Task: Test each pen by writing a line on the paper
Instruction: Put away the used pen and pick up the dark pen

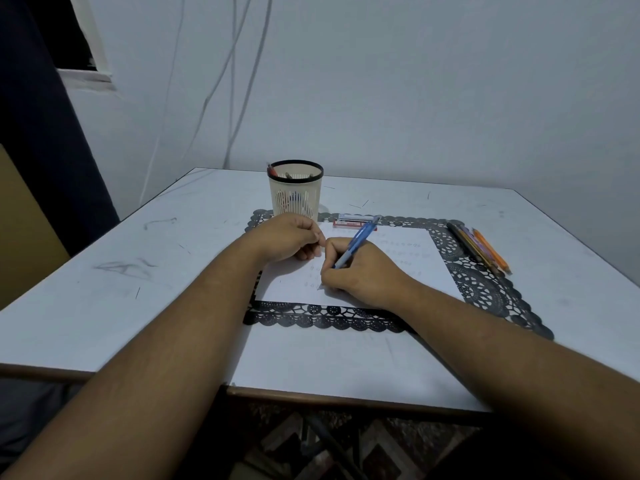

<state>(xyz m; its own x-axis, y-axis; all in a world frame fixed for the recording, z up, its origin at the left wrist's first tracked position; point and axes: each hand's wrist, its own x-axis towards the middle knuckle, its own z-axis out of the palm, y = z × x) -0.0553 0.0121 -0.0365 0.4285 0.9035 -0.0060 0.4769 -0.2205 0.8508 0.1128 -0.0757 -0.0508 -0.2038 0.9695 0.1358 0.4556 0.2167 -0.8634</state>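
White table (138, 323) under all. Black lace mat (485, 289) beneath paper (415, 268). Right hand (360, 275) grips blue pen (353, 245), tip on paper. Left hand (291, 239) just beside grip, fingers curled, resting on paper. Pen cup (295, 192) beyond grip; loose pens (481, 247) well right.

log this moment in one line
right hand: writing with blue pen on paper | left hand: rests on paper, fingers curled

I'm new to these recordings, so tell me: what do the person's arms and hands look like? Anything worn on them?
Both forearms are bare all the way to the bottom edge of the picture: no sleeves show. The left hand and the right hand wear no gloves, and I see no watch, bracelet or ring. The fingers are bare too.
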